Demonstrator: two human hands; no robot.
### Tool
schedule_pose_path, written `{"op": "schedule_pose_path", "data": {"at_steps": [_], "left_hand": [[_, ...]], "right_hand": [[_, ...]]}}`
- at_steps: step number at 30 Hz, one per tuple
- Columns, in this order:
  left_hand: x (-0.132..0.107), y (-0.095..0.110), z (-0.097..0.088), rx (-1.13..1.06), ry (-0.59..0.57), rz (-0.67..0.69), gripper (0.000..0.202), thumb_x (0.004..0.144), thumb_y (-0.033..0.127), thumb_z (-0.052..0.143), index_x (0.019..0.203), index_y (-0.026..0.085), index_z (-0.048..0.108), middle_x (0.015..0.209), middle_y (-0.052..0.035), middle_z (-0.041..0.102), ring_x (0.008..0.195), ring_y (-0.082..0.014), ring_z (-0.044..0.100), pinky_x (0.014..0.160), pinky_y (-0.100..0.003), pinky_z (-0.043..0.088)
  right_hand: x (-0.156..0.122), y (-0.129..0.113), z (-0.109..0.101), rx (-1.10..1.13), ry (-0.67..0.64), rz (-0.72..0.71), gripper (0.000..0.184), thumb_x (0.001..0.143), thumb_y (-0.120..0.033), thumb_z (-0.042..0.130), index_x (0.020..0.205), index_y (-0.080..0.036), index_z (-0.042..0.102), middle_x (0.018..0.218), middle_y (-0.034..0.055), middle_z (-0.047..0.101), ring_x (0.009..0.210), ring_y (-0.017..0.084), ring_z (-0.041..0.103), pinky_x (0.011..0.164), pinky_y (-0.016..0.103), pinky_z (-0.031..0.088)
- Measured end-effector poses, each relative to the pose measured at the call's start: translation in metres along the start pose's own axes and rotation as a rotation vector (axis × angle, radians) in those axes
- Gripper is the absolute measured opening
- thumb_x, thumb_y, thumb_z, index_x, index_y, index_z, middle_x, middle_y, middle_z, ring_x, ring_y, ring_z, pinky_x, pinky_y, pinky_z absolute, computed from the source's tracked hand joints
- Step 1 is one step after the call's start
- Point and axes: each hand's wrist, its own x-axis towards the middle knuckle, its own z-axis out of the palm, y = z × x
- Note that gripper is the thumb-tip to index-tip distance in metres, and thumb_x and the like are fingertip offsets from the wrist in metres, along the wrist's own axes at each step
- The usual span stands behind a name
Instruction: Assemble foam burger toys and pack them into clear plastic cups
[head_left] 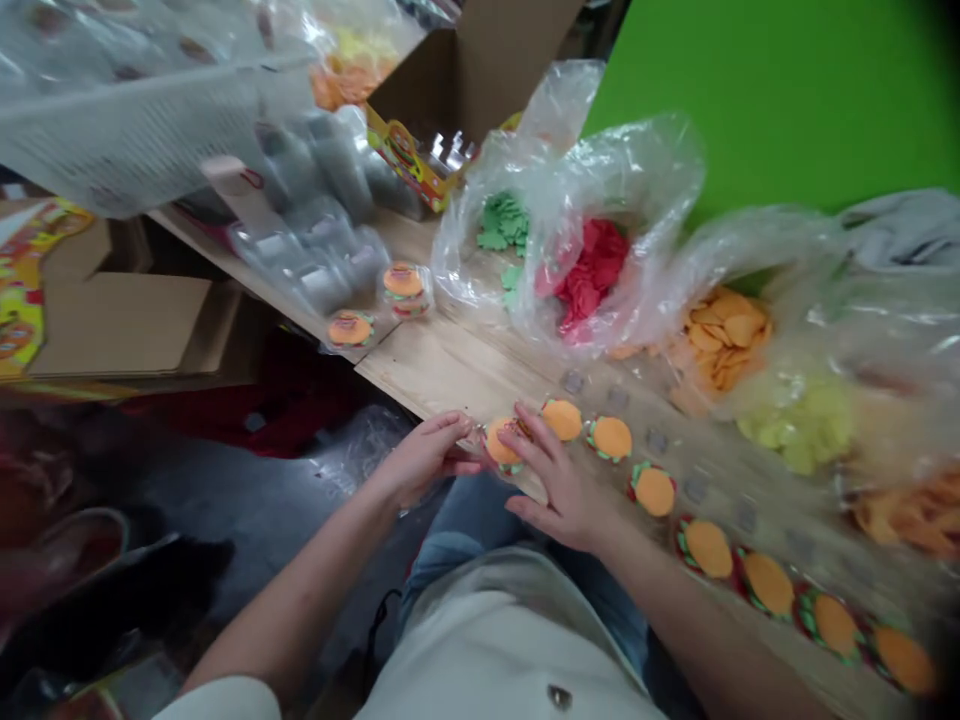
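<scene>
A clear plastic blister strip (pixel 675 470) lies along the near edge of a wooden table (pixel 442 370), its pockets holding several small foam burgers with orange tops. Both of my hands meet at the strip's left end, on the last burger (pixel 501 443). My left hand (pixel 424 460) has its fingers curled against the strip's end beside that burger. My right hand (pixel 559 480) lies over the strip with fingers stretched, the fingertips pressing on the same burger.
Clear bags hold green pieces (pixel 501 222), red pieces (pixel 592 270), orange pieces (pixel 720 335) and yellow pieces (pixel 802 425). Two finished burgers (pixel 379 305) sit in blister packs at the left. An open cardboard box (pixel 465 70) stands behind. Flat cardboard (pixel 120 320) lies lower left.
</scene>
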Motion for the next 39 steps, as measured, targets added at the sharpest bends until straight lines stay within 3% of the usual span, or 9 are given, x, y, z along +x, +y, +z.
{"op": "schedule_pose_path", "data": {"at_steps": [4,7,11,14,17,26,32,36,39], "left_hand": [[-0.001,-0.027,0.019,0.011,-0.113,-0.044,0.035,0.08,0.049,0.049,0.079,0.015,0.056,0.082,-0.0061,0.061,0.071,-0.0143,0.06,0.066,-0.026,0.05],[-0.004,-0.045,0.033,0.152,-0.077,-0.003,0.029,0.078,0.045,0.053,0.078,0.016,0.054,0.076,-0.0018,0.058,0.071,-0.0126,0.056,0.067,-0.025,0.047],[-0.008,-0.057,0.049,0.465,-0.094,0.134,0.023,0.081,0.039,0.049,0.077,0.016,0.049,0.088,-0.0028,0.056,0.07,-0.0121,0.052,0.063,-0.026,0.045],[-0.011,-0.063,0.059,0.632,-0.233,0.182,0.021,0.084,0.037,0.044,0.079,0.017,0.047,0.097,-0.0046,0.056,0.074,-0.0128,0.052,0.066,-0.027,0.044],[-0.013,-0.072,0.068,0.687,-0.316,0.16,0.02,0.086,0.035,0.041,0.08,0.017,0.047,0.095,-0.0043,0.056,0.073,-0.0124,0.051,0.066,-0.026,0.043],[-0.031,-0.101,0.079,0.524,-0.221,-0.102,0.023,0.078,0.04,0.054,0.078,0.017,0.048,0.084,-0.001,0.056,0.073,-0.0119,0.051,0.062,-0.023,0.041],[-0.027,-0.114,0.088,0.554,-0.106,-0.009,0.022,0.077,0.036,0.055,0.071,0.017,0.046,0.083,-0.0015,0.058,0.067,-0.0105,0.048,0.056,-0.021,0.038],[-0.027,-0.113,0.089,0.514,-0.071,-0.044,0.023,0.076,0.037,0.056,0.071,0.017,0.046,0.076,0.0006,0.056,0.067,-0.0103,0.048,0.056,-0.02,0.038],[-0.028,-0.101,0.09,0.482,-0.161,-0.16,0.022,0.079,0.04,0.052,0.082,0.018,0.051,0.082,0.0001,0.057,0.074,-0.0123,0.052,0.058,-0.021,0.041]], "right_hand": [[-0.046,0.004,0.026,-0.101,0.124,0.017,0.064,0.082,-0.025,0.051,0.138,-0.029,0.02,0.149,0.0055,0.001,0.135,0.029,0.01,0.105,0.051,0.023],[-0.075,0.004,0.036,-0.1,0.18,0.058,0.063,0.082,-0.023,0.05,0.138,-0.029,0.022,0.149,0.0046,-0.002,0.135,0.03,0.007,0.105,0.051,0.023],[-0.094,0.003,0.026,0.018,0.265,0.208,0.055,0.084,-0.032,0.046,0.135,-0.023,0.028,0.144,0.0101,0.021,0.131,0.027,0.024,0.102,0.045,0.03],[-0.093,0.008,0.013,0.119,0.453,0.538,0.036,0.089,-0.037,0.035,0.118,-0.018,0.046,0.108,0.0101,0.057,0.098,0.019,0.054,0.079,0.031,0.046],[-0.089,0.016,0.008,0.115,0.373,0.688,0.034,0.088,-0.043,0.037,0.072,-0.019,0.055,0.062,0.0001,0.055,0.06,0.014,0.05,0.055,0.024,0.038],[-0.121,0.02,0.032,0.118,0.351,0.653,0.042,0.088,-0.041,0.037,0.055,-0.018,0.047,0.052,-0.0025,0.047,0.051,0.01,0.038,0.051,0.023,0.027],[-0.119,0.024,0.029,0.131,0.377,0.641,0.041,0.088,-0.041,0.037,0.055,-0.018,0.048,0.051,-0.0026,0.047,0.05,0.009,0.04,0.05,0.022,0.027],[-0.118,0.026,0.027,0.117,0.357,0.643,0.041,0.088,-0.04,0.039,0.053,-0.018,0.047,0.05,-0.0032,0.045,0.049,0.009,0.038,0.05,0.022,0.026],[-0.114,0.025,0.025,0.107,0.316,0.634,0.042,0.088,-0.039,0.039,0.052,-0.018,0.046,0.049,-0.0034,0.045,0.049,0.009,0.039,0.05,0.022,0.026]]}}
